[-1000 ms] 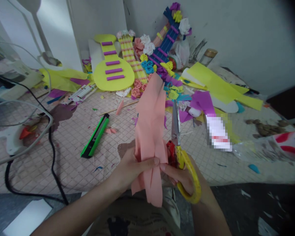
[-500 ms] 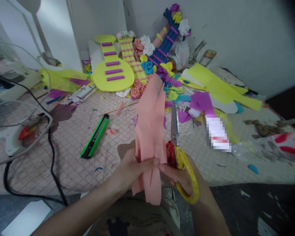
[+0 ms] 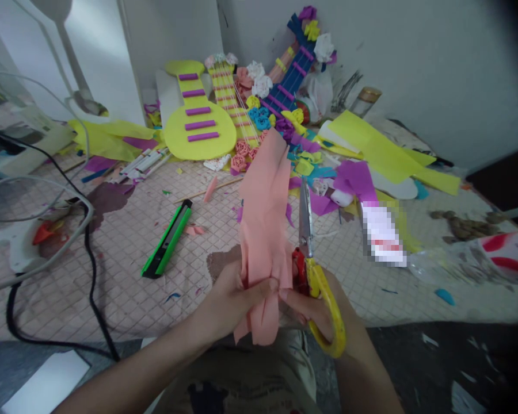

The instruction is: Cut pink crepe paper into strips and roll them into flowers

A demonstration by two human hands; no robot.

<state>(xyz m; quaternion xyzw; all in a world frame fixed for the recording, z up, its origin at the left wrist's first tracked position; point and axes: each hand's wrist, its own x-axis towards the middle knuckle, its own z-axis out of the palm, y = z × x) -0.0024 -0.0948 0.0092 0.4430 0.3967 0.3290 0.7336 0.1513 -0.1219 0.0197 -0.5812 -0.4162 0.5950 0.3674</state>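
A long folded strip of salmon-pink crepe paper (image 3: 265, 213) hangs between my hands, its far end reaching over the table. My left hand (image 3: 237, 296) grips its lower part, thumb pressed on top. On the paper's right edge, my right hand (image 3: 315, 307) pinches with thumb and finger close to the left thumb. That same hand carries a pair of scissors (image 3: 313, 276) with yellow and red handles. Their blades look closed and point away from me, right of the paper. Some of the right fingers are hidden behind the handles.
A green utility knife (image 3: 166, 241) lies left of the paper. Farther left are a glue gun (image 3: 23, 244) and cables. Paper guitars, a yellow one (image 3: 201, 135) among them, stand at the back amid scraps. A plastic bottle (image 3: 457, 261) lies at right.
The lower end of the crepe paper has risen and bunched slightly between my hands. The scissors have shifted a little left; both hands keep their grip.
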